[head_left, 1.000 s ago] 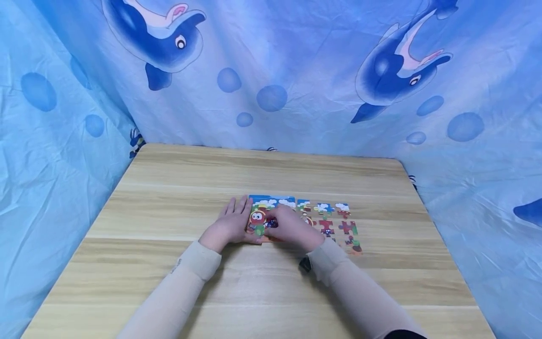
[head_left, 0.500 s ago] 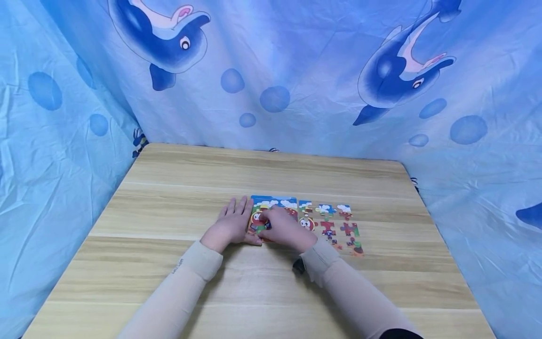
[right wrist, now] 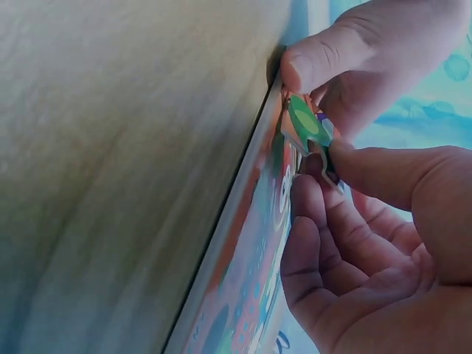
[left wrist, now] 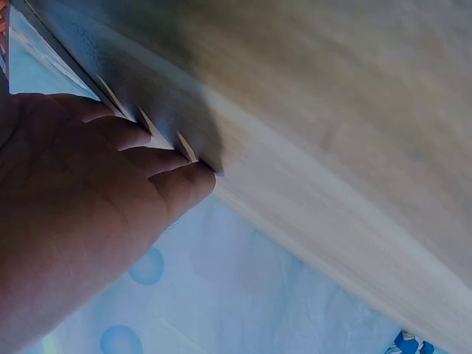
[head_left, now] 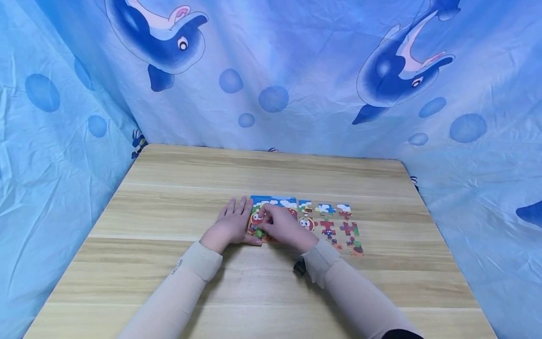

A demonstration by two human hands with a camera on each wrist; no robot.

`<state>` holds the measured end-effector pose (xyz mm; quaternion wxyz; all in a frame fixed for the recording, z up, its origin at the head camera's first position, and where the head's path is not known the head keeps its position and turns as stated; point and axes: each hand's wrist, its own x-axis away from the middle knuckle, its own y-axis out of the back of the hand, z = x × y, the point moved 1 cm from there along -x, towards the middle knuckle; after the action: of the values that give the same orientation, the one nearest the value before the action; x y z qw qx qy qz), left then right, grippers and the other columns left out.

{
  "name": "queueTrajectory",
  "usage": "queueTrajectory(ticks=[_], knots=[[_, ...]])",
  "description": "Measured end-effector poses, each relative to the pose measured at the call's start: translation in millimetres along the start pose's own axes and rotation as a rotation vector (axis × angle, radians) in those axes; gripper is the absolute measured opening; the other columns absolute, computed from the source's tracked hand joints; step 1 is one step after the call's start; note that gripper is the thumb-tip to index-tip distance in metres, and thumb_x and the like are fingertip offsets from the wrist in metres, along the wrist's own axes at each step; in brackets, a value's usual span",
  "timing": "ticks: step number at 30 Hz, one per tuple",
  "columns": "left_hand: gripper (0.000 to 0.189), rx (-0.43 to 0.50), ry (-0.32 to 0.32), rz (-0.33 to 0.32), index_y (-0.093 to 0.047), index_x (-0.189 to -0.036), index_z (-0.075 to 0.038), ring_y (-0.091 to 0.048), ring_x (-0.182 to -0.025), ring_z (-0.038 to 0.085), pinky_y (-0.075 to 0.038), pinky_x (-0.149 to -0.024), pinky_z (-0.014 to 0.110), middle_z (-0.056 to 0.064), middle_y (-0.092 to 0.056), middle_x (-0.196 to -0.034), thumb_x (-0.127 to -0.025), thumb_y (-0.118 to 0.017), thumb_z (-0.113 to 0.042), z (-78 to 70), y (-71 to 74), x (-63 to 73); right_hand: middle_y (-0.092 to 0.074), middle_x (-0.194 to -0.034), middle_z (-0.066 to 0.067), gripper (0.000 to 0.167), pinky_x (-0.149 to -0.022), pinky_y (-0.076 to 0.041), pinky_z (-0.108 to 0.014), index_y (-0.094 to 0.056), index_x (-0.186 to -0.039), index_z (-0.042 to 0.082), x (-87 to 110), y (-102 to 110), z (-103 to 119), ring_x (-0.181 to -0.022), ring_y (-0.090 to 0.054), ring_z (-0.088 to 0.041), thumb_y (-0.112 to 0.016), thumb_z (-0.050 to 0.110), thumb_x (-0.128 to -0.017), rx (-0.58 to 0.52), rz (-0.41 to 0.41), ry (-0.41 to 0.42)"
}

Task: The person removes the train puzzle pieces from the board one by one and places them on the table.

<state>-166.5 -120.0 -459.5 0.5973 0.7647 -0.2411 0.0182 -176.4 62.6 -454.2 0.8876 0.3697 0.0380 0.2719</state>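
Note:
In the head view, my left hand (head_left: pixel 230 227) lies with straight fingers along the left edge of the puzzle board (head_left: pixel 273 199), its thumb at the near corner. The left wrist view shows the left fingers (left wrist: pixel 184 188) resting on the wood. My right hand (head_left: pixel 288 228) is over the board's left part. Seen from the right wrist, it pinches a puzzle piece (right wrist: pixel 310 122) with green, orange and purple print between thumb and fingers. That piece is tilted, one end close to the left thumb (right wrist: pixel 302 70). The right hand hides the middle of the board.
Several loose puzzle pieces (head_left: pixel 327 228) lie in rough rows right of the board, the nearest partly overlooked by the right forearm. The wooden table (head_left: pixel 169 282) extends around them. A blue dolphin-print curtain (head_left: pixel 271 61) hangs behind and at both sides.
My right hand has shifted left over the board, and its fingertips have risen slightly in the last half second. The left hand stays in place.

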Motion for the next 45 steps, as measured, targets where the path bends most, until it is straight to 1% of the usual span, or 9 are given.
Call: queueTrajectory(ticks=[6, 8, 12, 17, 23, 26, 31, 37, 45], knots=[[0.137, 0.048, -0.011, -0.004, -0.006, -0.163, -0.003, 0.004, -0.149, 0.049, -0.003, -0.117, 0.062, 0.022, 0.0, -0.167, -0.071, -0.077, -0.075, 2.9, -3.4, -1.9, -0.066, -0.086, 0.004, 0.014, -0.068, -0.052, -0.033, -0.066, -0.107, 0.012, 6.0, 11.0, -9.0, -0.077, -0.062, -0.015, -0.074, 0.015, -0.096, -0.025, -0.03, -0.018], [0.142, 0.062, -0.019, -0.021, -0.006, -0.163, -0.003, 0.006, -0.149, 0.05, -0.002, -0.116, 0.063, 0.023, 0.0, -0.167, -0.067, -0.077, -0.078, 7.7, -9.5, -7.4, -0.066, -0.087, 0.004, 0.013, -0.067, -0.052, -0.034, -0.066, -0.107, 0.014, 9.1, 16.2, -13.1, -0.077, -0.062, -0.016, -0.074, 0.017, -0.097, -0.051, -0.032, -0.038], [0.145, 0.047, -0.014, -0.026, -0.004, -0.163, -0.005, 0.007, -0.149, 0.049, -0.003, -0.116, 0.063, 0.021, 0.002, -0.167, -0.064, -0.075, -0.083, 14.3, -17.6, -16.3, -0.067, -0.088, 0.002, 0.011, -0.066, -0.053, -0.035, -0.065, -0.105, 0.018, 16.3, 25.2, -22.6, -0.077, -0.063, -0.019, -0.073, 0.02, -0.097, -0.099, -0.034, -0.074], [0.145, 0.02, 0.006, -0.01, 0.002, -0.163, -0.01, 0.01, -0.149, 0.047, -0.003, -0.117, 0.062, 0.016, 0.008, -0.167, -0.064, -0.073, -0.084, 18.6, -24.0, -23.2, -0.069, -0.089, 0.004, 0.012, -0.066, -0.053, -0.038, -0.065, -0.104, 0.021, 25.3, 33.9, -34.1, -0.079, -0.064, -0.02, -0.074, 0.024, -0.097, -0.094, -0.063, -0.105], [0.144, 0.032, 0.017, 0.006, 0.004, -0.163, -0.011, 0.012, -0.149, 0.045, 0.001, -0.117, 0.06, 0.015, 0.01, -0.167, -0.065, -0.075, -0.081, 16.4, -21.2, -21.3, -0.07, -0.087, 0.001, 0.012, -0.064, -0.052, -0.039, -0.066, -0.107, 0.014, 34.1, 43.6, -41.2, -0.076, -0.066, -0.022, -0.073, 0.016, -0.097, -0.124, -0.081, -0.108], [0.143, 0.038, 0.017, 0.012, 0.004, -0.163, -0.012, 0.013, -0.149, 0.045, 0.001, -0.117, 0.06, 0.014, 0.01, -0.167, -0.065, -0.076, -0.08, 16.9, -21.3, -22.2, -0.07, -0.087, 0.002, 0.012, -0.068, -0.053, -0.038, -0.066, -0.106, 0.013, 38.6, 48.4, -42.9, -0.079, -0.066, -0.022, -0.073, 0.015, -0.097, -0.118, -0.089, -0.115], [0.143, 0.054, 0.011, 0.006, 0.003, -0.163, -0.01, 0.012, -0.149, 0.045, 0.001, -0.117, 0.06, 0.015, 0.009, -0.167, -0.067, -0.078, -0.077, 15.1, -19.1, -19.8, -0.071, -0.087, 0.001, 0.012, -0.066, -0.049, -0.037, -0.065, -0.103, 0.013, 46.4, 55.0, -47.8, -0.079, -0.065, -0.024, -0.074, 0.015, -0.096, -0.145, -0.066, -0.14], [0.145, 0.052, 0.001, -0.017, -0.003, -0.163, -0.005, 0.008, -0.149, 0.049, 0.001, -0.114, 0.067, 0.021, 0.003, -0.168, -0.064, -0.079, -0.078, 10.6, -13.8, -14.6, -0.072, -0.089, -0.002, 0.015, -0.066, -0.05, -0.038, -0.065, -0.107, 0.009, 58.5, 62.1, -57.1, -0.081, -0.066, -0.025, -0.075, 0.011, -0.095, -0.214, -0.057, -0.16], [0.136, 0.056, 0.022, 0.026, -0.006, -0.164, -0.005, 0.005, -0.15, 0.046, -0.002, -0.115, 0.066, 0.019, 0.0, -0.168, -0.071, -0.079, -0.072, -0.1, 0.5, -2.0, -0.072, -0.086, -0.003, 0.017, -0.063, -0.053, -0.038, -0.065, -0.102, 0.008, 72.0, 71.3, -67.8, -0.076, -0.067, -0.027, -0.078, 0.012, -0.092, -0.17, -0.039, -0.182]])
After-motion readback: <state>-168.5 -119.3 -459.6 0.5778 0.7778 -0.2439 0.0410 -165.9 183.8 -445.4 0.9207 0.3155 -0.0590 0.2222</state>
